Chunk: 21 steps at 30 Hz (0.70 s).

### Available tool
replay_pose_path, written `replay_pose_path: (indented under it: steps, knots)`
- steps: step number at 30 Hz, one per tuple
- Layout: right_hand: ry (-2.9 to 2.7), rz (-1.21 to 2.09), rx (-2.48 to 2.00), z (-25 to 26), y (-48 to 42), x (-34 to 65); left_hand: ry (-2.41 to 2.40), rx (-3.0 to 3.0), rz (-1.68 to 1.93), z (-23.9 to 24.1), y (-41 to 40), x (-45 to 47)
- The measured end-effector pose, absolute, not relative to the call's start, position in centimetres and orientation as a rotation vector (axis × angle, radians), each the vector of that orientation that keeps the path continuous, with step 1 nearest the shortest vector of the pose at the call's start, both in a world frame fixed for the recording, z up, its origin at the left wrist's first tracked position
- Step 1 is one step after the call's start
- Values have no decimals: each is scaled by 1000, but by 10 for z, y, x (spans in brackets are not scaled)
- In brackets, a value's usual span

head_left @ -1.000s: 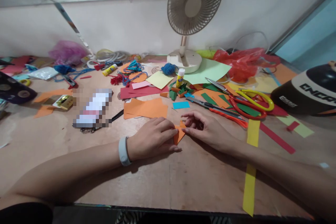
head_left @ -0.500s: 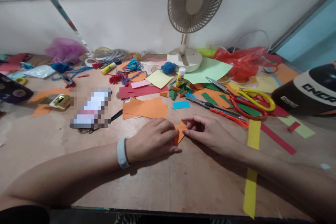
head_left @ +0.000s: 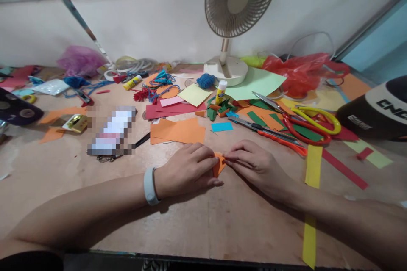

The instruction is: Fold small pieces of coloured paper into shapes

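Observation:
A small folded piece of orange paper [head_left: 218, 169] lies on the table between my hands. My left hand [head_left: 190, 167], with a pale band at the wrist, presses the paper's left side under its fingertips. At the paper's upper right edge, my right hand [head_left: 254, 169] pinches a corner between thumb and fingers. Just beyond them are orange paper sheets [head_left: 178, 130] and a small blue paper rectangle [head_left: 222, 126]. A yellow paper strip [head_left: 313, 165] runs beneath my right forearm.
Orange-handled scissors [head_left: 297, 148], a utility knife [head_left: 263, 129] and more scissors with red and yellow handles lie to the right. A glue stick [head_left: 221, 93] stands by folded green pieces. A phone [head_left: 115, 131] lies left, a fan [head_left: 225, 70] behind, a dark bottle [head_left: 375, 110] far right.
The orange paper's upper right part has been folded down, so it looks smaller and more triangular. My right fingers have closed in on its edge. The view has shifted slightly.

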State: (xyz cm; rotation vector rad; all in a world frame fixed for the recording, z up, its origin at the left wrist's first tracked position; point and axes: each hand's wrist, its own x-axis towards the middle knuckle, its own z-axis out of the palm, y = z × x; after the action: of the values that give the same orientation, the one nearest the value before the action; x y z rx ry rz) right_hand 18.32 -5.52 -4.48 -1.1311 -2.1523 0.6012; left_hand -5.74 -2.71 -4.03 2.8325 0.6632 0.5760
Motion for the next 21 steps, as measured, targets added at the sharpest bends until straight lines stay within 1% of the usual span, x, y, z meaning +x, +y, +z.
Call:
replay_pose_path:
  steps: [7,14,17,21]
  knots:
    - [-2313,333,-1099,-41,-62,184,691,2842,575,-42,-27,-55]
    - [-2405,243,-1033,-39,-67,184,703,2850,480,-36,-28,-54]
    - [-2370,348,-1051,-39,-66,183,695,2868,455,-36,-29,-55]
    - [-2137,750,-1244,-32,-59,180,667,2924,443,-36,-30,-55]
